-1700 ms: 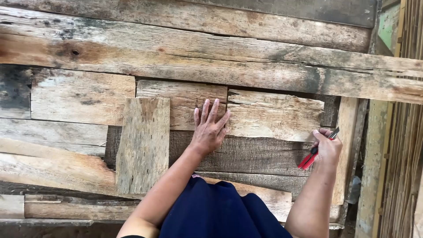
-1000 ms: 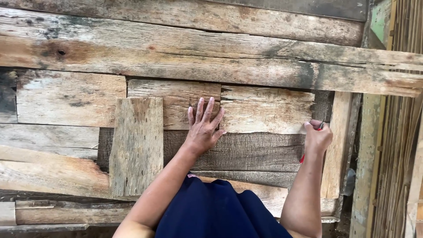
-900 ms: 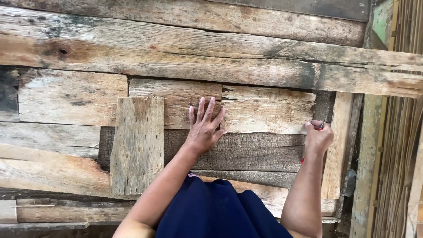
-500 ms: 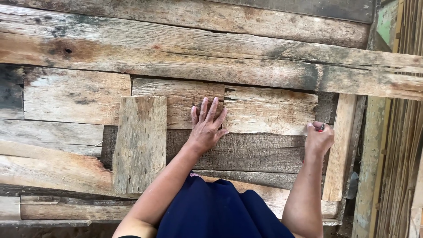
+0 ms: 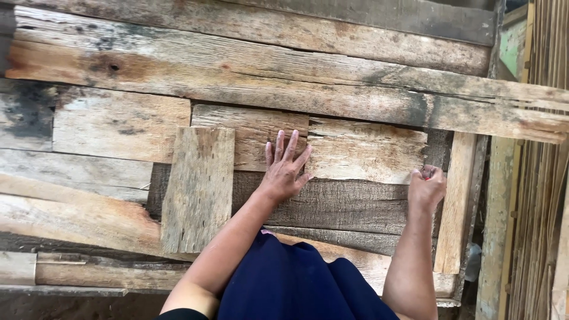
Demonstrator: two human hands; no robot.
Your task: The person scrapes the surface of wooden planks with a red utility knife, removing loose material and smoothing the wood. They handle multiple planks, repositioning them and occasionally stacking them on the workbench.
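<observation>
My left hand (image 5: 285,168) lies flat, fingers spread, across the seam between two short weathered boards: a brown one (image 5: 249,135) and a paler, splintered one (image 5: 367,151). My right hand (image 5: 426,186) is closed around a red-handled tool (image 5: 426,175) at the lower right corner of the pale board; only a sliver of red shows past the fingers. A dark plank (image 5: 338,204) runs beneath both hands. An upright short board (image 5: 198,188) stands to the left of my left hand.
Long rough planks (image 5: 267,77) span the top. A narrow upright batten (image 5: 455,201) stands just right of my right hand, with a greenish post (image 5: 495,225) and thin bamboo slats (image 5: 542,195) beyond. More old boards (image 5: 89,172) fill the left.
My right hand has moved up to the pale board's right corner and turned, hiding most of the red tool. My left hand stays flat in place. The view drifted slightly.
</observation>
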